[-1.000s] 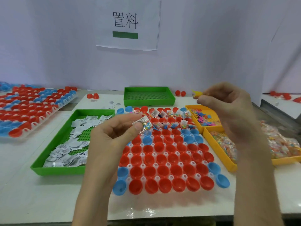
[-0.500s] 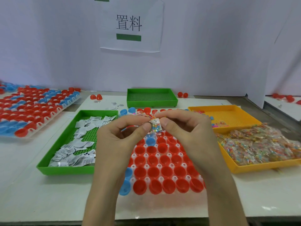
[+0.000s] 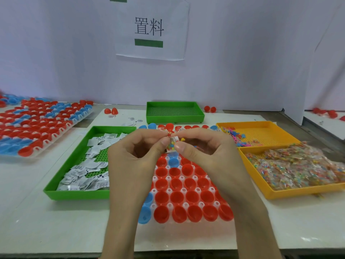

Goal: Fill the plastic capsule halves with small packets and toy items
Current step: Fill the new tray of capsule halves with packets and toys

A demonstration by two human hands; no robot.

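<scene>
A white rack of red and blue capsule halves lies in front of me; the nearer halves are hollow, and the far rows are mostly hidden by my hands. Above it, my left hand and my right hand meet fingertip to fingertip. Both pinch one small clear packet of coloured bits. A tiny yellow toy shows at my right fingertips.
A green tray of white printed packets sits to the left. Two yellow trays stand to the right, one with small toys, one heaped with clear candy packets. An empty green tray is behind; another capsule rack far left.
My right hand came in from the upper right, where it held a yellow toy, and met my left hand. Both now pinch the packet that the left held alone.
</scene>
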